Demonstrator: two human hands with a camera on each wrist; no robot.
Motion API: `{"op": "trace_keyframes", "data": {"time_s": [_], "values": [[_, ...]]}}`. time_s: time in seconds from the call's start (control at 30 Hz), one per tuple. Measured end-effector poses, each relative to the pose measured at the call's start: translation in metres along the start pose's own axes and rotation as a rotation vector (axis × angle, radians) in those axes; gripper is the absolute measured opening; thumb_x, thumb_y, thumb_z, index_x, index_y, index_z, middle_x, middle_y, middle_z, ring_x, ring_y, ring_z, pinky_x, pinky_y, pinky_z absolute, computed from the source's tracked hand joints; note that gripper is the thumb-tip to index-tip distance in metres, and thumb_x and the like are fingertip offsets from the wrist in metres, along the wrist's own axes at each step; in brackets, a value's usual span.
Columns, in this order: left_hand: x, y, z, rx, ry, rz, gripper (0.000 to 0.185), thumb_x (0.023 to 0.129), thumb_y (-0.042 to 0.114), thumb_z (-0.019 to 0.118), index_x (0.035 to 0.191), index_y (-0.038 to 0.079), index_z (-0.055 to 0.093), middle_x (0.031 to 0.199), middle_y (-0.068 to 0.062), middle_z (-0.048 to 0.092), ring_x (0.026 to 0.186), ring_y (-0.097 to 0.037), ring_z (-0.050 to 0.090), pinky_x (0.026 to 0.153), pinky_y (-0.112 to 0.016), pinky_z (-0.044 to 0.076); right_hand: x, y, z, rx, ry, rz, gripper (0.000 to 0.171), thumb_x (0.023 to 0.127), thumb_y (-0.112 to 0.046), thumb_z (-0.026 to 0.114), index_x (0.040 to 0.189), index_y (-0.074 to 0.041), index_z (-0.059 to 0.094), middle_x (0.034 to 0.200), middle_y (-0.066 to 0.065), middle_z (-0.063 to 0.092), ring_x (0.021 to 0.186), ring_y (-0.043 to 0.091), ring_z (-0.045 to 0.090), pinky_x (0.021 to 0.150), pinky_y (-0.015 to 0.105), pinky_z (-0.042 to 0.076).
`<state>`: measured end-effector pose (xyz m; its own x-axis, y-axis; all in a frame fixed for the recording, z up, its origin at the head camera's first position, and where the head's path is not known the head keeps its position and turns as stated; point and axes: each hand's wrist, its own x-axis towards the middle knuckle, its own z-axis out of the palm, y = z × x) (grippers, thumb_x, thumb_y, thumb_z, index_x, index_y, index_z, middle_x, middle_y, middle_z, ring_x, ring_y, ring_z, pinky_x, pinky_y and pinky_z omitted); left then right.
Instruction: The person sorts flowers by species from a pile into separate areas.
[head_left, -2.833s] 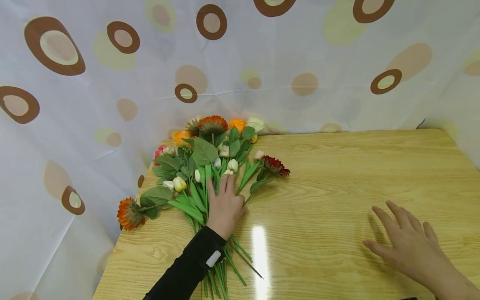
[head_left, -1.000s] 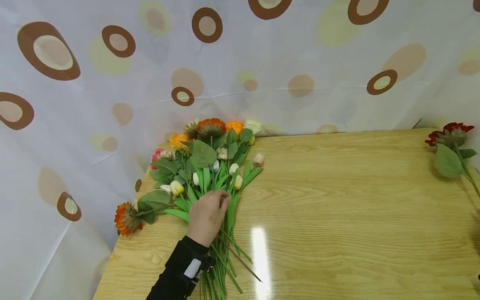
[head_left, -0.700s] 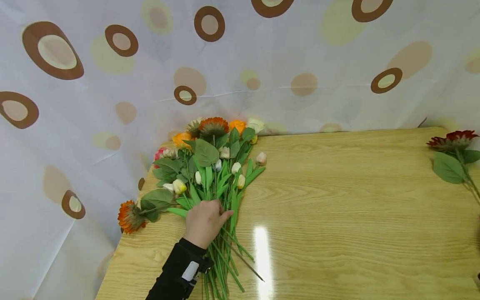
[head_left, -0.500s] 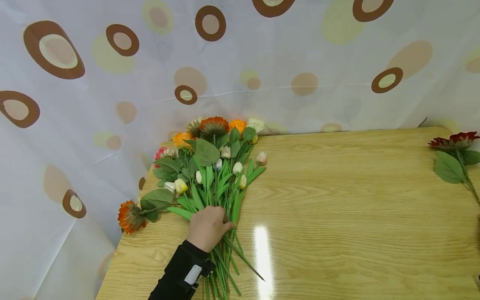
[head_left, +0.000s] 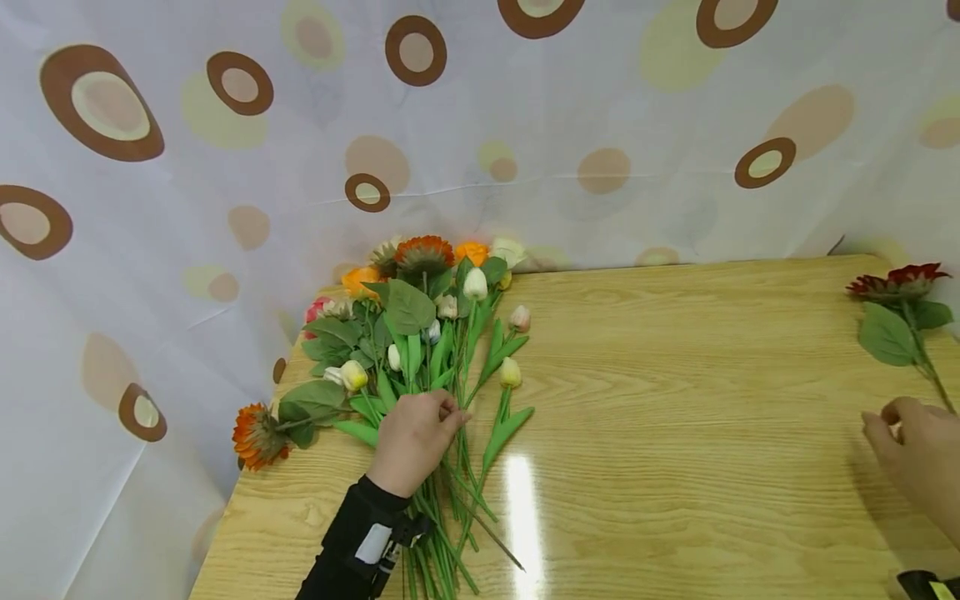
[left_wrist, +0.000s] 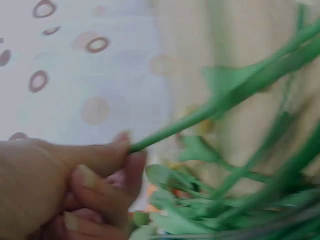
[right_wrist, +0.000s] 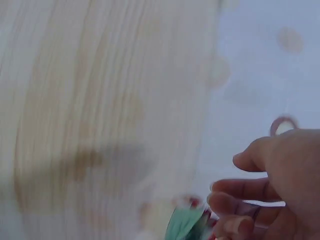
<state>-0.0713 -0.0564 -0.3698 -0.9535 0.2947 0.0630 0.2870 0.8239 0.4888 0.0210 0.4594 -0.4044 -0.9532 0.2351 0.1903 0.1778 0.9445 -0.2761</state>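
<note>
Since half a second ago, the white tulip (head_left: pixel 475 284) has slid up toward the curtain and a pale yellow tulip (head_left: pixel 510 372) has swung out to the right of the bunch, while the right hand (head_left: pixel 917 454) has come back into the head view at the right edge. At present the left hand (head_left: pixel 415 437) lies on the bunch of artificial flowers (head_left: pixel 408 350) at the table's (head_left: pixel 675 400) left rear corner, fingers curled; the left wrist view shows its thumb and fingers (left_wrist: pixel 107 172) pinching one green stem (left_wrist: pixel 200 117), blurred by motion, though which bloom that stem carries cannot be told. Other stems fan out below the hand toward the table's near edge. An orange gerbera (head_left: pixel 255 435) lies apart at the left edge of the table, its head over the rim, and more orange blooms (head_left: pixel 424 250) sit at the back against the spotted curtain (head_left: pixel 480 125). Far to the right a dark red gerbera (head_left: pixel 896 282) with broad green leaves lies alone near the table's right edge, well apart from the bunch. The right hand hovers just beside its stem with fingers loosely curled, holding nothing; the right wrist view shows them bent above a blurred red and green shape (right_wrist: pixel 192 222).
</note>
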Motion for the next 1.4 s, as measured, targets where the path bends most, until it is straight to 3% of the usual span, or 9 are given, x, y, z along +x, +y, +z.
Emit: {"op": "trace_keyframes", "data": {"time_s": [0.17, 0.33, 0.47, 0.6, 0.8, 0.9, 1.03, 1.2, 1.4], "values": [[0.011, 0.024, -0.011, -0.171, 0.127, 0.090, 0.014, 0.094, 0.028, 0.069, 0.096, 0.015, 0.073, 0.080, 0.003, 0.070, 0.043, -0.005, 0.034, 0.047, -0.021, 0.023, 0.000, -0.070, -0.005, 0.077, -0.211, -0.102, 0.023, 0.101, -0.013, 0.056, 0.093, 0.008, 0.063, 0.063, 0.003, 0.056, 0.049, 0.010, 0.042, 0.045, 0.027, 0.033], [0.017, 0.059, -0.007, -0.430, 0.018, 0.185, 0.012, 0.096, 0.028, 0.067, 0.098, 0.017, 0.071, 0.079, 0.005, 0.068, 0.047, -0.004, 0.042, 0.049, -0.021, 0.030, -0.013, -0.141, -0.005, 0.446, -0.305, -0.265, 0.017, 0.104, -0.017, 0.054, 0.101, -0.010, 0.069, 0.069, -0.006, 0.058, 0.052, 0.003, 0.043, 0.047, 0.024, 0.037], [0.020, 0.082, 0.003, -0.589, -0.088, 0.206, 0.012, 0.096, 0.029, 0.066, 0.098, 0.017, 0.069, 0.069, 0.003, 0.064, 0.043, -0.008, 0.046, 0.045, -0.022, 0.033, -0.025, -0.190, -0.009, 0.702, -0.461, -0.327, 0.019, 0.106, -0.019, 0.049, 0.110, -0.017, 0.067, 0.074, -0.009, 0.058, 0.058, 0.006, 0.050, 0.050, 0.025, 0.041], [0.019, 0.098, 0.013, -0.691, -0.140, 0.222, 0.014, 0.096, 0.030, 0.066, 0.098, 0.016, 0.068, 0.065, 0.001, 0.060, 0.041, -0.010, 0.047, 0.041, -0.023, 0.033, -0.031, -0.215, -0.011, 0.809, -0.513, -0.376, 0.019, 0.106, -0.016, 0.048, 0.108, -0.019, 0.066, 0.071, -0.010, 0.054, 0.057, 0.006, 0.048, 0.050, 0.025, 0.041], [0.015, 0.108, 0.024, -0.759, -0.172, 0.242, 0.018, 0.096, 0.031, 0.066, 0.099, 0.014, 0.069, 0.056, -0.003, 0.055, 0.042, -0.009, 0.047, 0.041, -0.023, 0.030, -0.035, -0.217, -0.005, 0.850, -0.476, -0.454, 0.018, 0.103, -0.008, 0.052, 0.096, -0.021, 0.062, 0.068, -0.012, 0.050, 0.052, 0.000, 0.042, 0.046, 0.022, 0.038], [0.016, 0.110, 0.027, -0.700, -0.156, 0.293, 0.018, 0.096, 0.030, 0.066, 0.100, 0.012, 0.069, 0.064, -0.002, 0.063, 0.044, -0.003, 0.049, 0.041, -0.020, 0.034, -0.036, -0.213, -0.003, 0.832, -0.432, -0.491, 0.019, 0.101, -0.004, 0.054, 0.095, -0.021, 0.061, 0.066, -0.011, 0.051, 0.052, -0.002, 0.042, 0.045, 0.020, 0.038], [0.016, 0.102, 0.028, -0.485, -0.112, 0.321, 0.019, 0.097, 0.033, 0.064, 0.104, 0.016, 0.071, 0.088, 0.004, 0.071, 0.056, 0.005, 0.052, 0.051, -0.016, 0.042, -0.032, -0.195, -0.007, 0.700, -0.308, -0.471, 0.021, 0.100, -0.003, 0.057, 0.092, -0.022, 0.063, 0.063, -0.016, 0.048, 0.051, -0.005, 0.040, 0.045, 0.020, 0.038], [0.010, 0.073, 0.027, -0.174, -0.063, 0.237, 0.017, 0.096, 0.033, 0.066, 0.105, 0.020, 0.073, 0.092, 0.006, 0.073, 0.059, 0.004, 0.052, 0.052, -0.015, 0.038, -0.018, -0.141, -0.004, 0.360, -0.147, -0.359, 0.012, 0.097, -0.005, 0.061, 0.089, -0.012, 0.066, 0.057, -0.014, 0.044, 0.045, -0.004, 0.032, 0.042, 0.021, 0.032], [0.000, 0.034, 0.028, 0.133, 0.013, 0.139, 0.015, 0.090, 0.032, 0.074, 0.094, 0.017, 0.075, 0.079, 0.003, 0.072, 0.046, -0.001, 0.046, 0.040, -0.019, 0.029, -0.009, -0.070, 0.005, 0.029, -0.080, -0.241, 0.011, 0.095, -0.002, 0.060, 0.087, 0.006, 0.061, 0.055, -0.004, 0.047, 0.042, 0.004, 0.032, 0.042, 0.023, 0.026]]}}
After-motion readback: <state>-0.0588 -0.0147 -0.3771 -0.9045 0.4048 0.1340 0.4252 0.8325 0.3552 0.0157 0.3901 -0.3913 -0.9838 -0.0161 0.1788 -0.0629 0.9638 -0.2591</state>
